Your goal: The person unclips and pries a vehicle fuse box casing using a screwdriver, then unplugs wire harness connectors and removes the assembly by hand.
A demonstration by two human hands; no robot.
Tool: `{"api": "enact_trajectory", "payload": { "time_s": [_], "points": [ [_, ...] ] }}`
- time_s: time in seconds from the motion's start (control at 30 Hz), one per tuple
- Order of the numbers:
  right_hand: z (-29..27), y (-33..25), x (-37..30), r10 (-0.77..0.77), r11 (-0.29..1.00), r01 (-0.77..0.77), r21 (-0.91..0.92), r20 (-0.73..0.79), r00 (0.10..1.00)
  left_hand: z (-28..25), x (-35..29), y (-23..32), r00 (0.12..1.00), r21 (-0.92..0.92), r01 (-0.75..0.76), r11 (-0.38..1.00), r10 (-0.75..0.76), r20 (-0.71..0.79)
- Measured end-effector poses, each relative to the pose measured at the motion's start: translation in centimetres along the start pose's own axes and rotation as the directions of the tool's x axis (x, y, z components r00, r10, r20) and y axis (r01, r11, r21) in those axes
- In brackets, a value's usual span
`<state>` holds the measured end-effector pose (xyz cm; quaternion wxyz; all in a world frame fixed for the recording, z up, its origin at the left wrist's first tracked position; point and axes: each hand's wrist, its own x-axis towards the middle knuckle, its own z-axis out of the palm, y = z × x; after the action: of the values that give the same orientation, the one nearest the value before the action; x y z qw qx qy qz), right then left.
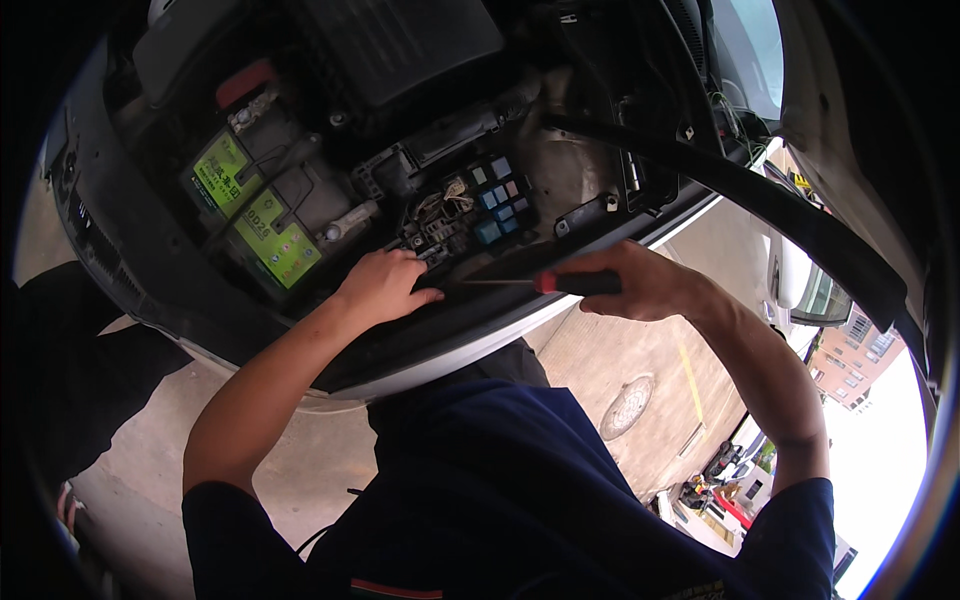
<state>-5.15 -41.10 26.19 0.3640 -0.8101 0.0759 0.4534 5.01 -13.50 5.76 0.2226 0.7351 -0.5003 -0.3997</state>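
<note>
Clamping a screwdriver: the right grip (left grip, at fuse box: can't tell).

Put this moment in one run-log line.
left hand: fingers at open fuse box; right hand: holding screwdriver, pointing left; nearby: green-labelled battery

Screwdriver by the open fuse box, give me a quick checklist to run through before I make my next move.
1. Screwdriver held by its handle in the right hand: ok.
2. Fuse box uncovered, with its small blue blocks in sight: ok.
3. Left hand clear of the screwdriver's line: not ok; the screwdriver points toward its thumb, close by.
4. Screwdriver tip seated on something: cannot tell; its end is too dark and small.
5. Battery disconnected: cannot tell; its cable joints are unclear.
</note>
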Motion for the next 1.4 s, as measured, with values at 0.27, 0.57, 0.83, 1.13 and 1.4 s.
{"api": "enact_trajectory", "payload": {
  "time_s": [0.27,0.57,0.83,1.13,1.4],
  "points": [
    [0.6,0.7,-0.3,-0.077,0.997,0.076,-0.019,-0.066,0.995,1.8,1.0,1.1,0.999,0.079,-0.035,0.996,0.037,-0.034],
    [0.7,0.4,-0.2,-0.043,0.999,0.043,0.004,-0.069,0.997,1.3,0.6,0.7,0.995,0.215,-0.002,0.977,-0.019,0.097],
    [0.6,1.5,0.0,-0.049,0.999,0.047,-0.022,-0.069,0.996,0.9,-0.3,0.8,0.977,0.439,-0.215,0.872,0.190,0.101],
    [1.0,1.9,-0.2,-0.059,0.998,0.058,-0.017,-0.100,0.993,1.9,0.0,0.6,0.991,0.068,-0.135,0.989,0.135,0.005],
    [0.5,0.4,-0.4,-0.073,0.996,0.069,-0.047,-0.077,0.994,0.2,1.5,0.9,0.977,0.078,-0.136,0.988,0.120,0.176]
  ]
}}
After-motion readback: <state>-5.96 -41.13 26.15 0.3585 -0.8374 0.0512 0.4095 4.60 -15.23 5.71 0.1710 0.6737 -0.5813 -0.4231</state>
